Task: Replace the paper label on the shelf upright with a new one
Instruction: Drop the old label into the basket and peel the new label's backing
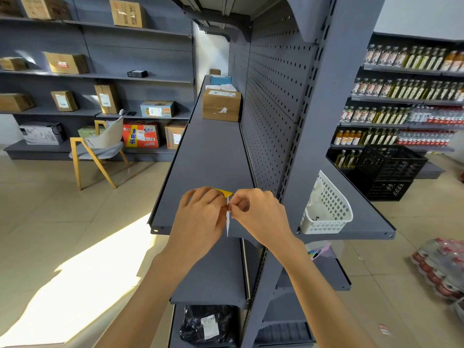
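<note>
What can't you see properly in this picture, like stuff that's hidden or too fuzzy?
All in the head view:
- White paper strip: seen edge-on between both hands, so any writing is hidden.
- Yellow piece: mostly covered by the left hand.
- Right hand: fingers curl inward, so their grip is hidden.
- Bottle labels on the far shelves: too small and blurred to read.
- White basket: contents unclear through its mesh.

Basket (329, 212) right of upright (324, 121)
</note>
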{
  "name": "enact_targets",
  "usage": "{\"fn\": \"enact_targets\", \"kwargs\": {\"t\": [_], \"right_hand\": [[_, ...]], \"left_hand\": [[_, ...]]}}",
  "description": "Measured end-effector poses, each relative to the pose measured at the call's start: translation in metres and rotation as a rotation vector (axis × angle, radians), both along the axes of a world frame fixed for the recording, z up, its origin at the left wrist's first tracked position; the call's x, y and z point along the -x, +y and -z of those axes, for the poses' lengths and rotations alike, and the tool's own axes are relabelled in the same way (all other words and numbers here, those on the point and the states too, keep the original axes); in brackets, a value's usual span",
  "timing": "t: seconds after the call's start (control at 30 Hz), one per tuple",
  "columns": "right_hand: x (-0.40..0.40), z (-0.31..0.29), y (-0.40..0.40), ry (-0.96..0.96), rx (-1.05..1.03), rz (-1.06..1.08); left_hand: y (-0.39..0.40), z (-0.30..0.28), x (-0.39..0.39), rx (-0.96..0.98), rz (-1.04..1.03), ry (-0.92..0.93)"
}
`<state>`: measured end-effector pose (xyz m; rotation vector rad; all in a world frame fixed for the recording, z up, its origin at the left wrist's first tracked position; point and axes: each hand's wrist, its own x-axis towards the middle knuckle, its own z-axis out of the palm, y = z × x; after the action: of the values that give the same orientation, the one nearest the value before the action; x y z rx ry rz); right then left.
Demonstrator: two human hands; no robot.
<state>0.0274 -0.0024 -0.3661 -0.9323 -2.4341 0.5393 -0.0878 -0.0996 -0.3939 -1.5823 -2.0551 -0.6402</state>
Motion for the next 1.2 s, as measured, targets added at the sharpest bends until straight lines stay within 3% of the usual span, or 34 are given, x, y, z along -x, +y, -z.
{"fn": "enact_targets", "kwargs": {"t": [0.57, 0.83, 1.2], "right_hand": [[-0.014, 0.002, 0.003, 0.053, 0.080, -0.070], [-0.014, 0.001, 0.000, 0.024, 0.025, -0.055], [-0.013, -0.001, -0.002, 0.020, 0.032, -0.049]], "left_hand": [[-0.001, 0.009, -0.002, -0.051, 0.059, -0.322], [0.000, 0.009, -0.006, -0.024, 0.038, -0.165], [-0.002, 0.010, -0.009, 0.000, 0.057, -0.142]]}}
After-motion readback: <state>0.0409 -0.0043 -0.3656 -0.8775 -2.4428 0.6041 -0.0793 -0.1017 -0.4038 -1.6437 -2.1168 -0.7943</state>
